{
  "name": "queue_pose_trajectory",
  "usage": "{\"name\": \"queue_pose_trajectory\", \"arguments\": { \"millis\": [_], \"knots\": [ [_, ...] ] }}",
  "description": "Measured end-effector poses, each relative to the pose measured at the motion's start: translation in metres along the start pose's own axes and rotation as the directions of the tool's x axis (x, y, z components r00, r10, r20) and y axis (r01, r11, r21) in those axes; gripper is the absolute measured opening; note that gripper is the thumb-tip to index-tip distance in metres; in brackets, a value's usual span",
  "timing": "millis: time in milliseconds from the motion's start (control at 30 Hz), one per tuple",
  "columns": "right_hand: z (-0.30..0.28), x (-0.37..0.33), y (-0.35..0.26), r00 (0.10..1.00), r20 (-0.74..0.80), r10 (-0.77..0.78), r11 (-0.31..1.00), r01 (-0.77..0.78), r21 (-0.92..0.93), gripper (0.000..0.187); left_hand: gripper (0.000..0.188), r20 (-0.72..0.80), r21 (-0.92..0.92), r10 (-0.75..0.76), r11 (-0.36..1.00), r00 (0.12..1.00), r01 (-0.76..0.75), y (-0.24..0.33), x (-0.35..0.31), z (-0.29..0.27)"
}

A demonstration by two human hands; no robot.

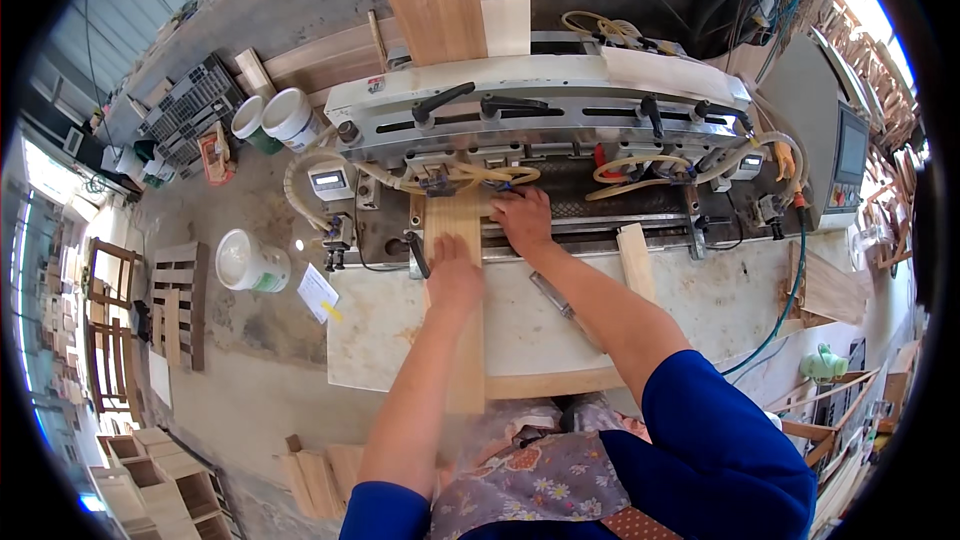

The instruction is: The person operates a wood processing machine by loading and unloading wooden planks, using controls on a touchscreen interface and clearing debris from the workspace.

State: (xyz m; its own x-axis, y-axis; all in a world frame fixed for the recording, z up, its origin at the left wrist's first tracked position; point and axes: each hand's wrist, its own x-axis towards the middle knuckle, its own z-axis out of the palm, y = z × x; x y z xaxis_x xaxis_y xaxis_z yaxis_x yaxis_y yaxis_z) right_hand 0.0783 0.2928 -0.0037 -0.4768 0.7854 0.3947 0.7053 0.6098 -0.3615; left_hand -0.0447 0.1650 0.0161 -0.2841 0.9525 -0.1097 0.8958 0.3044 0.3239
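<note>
Board point(473, 340) is running up-down, left of frame centre; we're laying left hand point(455, 278) flat atop, ungripping; right hand point(523, 220) curling by upper-right edge, grip unclear.

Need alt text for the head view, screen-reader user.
The left hand rests on a long wooden board extending into a machine; the right hand is beside its right edge. A shorter wood piece lies farther right on the pale worktop.
</note>
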Motion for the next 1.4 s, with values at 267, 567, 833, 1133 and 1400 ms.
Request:
{"name": "queue_pose_trajectory", "arguments": {
  "millis": [267, 567, 833, 1133, 1400],
  "knots": [
    [-0.014, 0.001, -0.008, 0.997, 0.014, 0.077, 0.996, -0.077, 0.041, 0.02, 0.06, 0.007, 0.037, 0.033, 0.999, 0.999, -0.034, 0.003, 0.003, -0.002],
    [0.0, -0.112, -0.064, 0.639, 0.706, 0.305, 0.593, -0.708, 0.385, 0.037, 0.053, -0.046, 0.075, 0.052, 0.996, 0.998, -0.048, 0.002, 0.0, -0.001],
    [0.053, -0.127, -0.089, 0.636, 0.679, 0.368, 0.357, -0.771, 0.528, 0.046, 0.057, 0.046, 0.075, -0.027, 0.997, 0.999, 0.024, 0.006, 0.002, -0.005],
    [0.008, -0.115, -0.108, 0.707, 0.616, 0.348, 0.25, -0.703, 0.665, 0.043, 0.03, -0.159, -0.42, 0.162, 0.882, 0.974, -0.215, -0.008, -0.056, -0.033],
    [0.034, -0.117, -0.1, 0.508, 0.703, 0.498, 0.255, -0.86, 0.441, 0.044, 0.023, 0.218, -0.93, -0.682, -0.363, 0.698, -0.063, -0.157, -0.007, -0.054]
  ]
}}
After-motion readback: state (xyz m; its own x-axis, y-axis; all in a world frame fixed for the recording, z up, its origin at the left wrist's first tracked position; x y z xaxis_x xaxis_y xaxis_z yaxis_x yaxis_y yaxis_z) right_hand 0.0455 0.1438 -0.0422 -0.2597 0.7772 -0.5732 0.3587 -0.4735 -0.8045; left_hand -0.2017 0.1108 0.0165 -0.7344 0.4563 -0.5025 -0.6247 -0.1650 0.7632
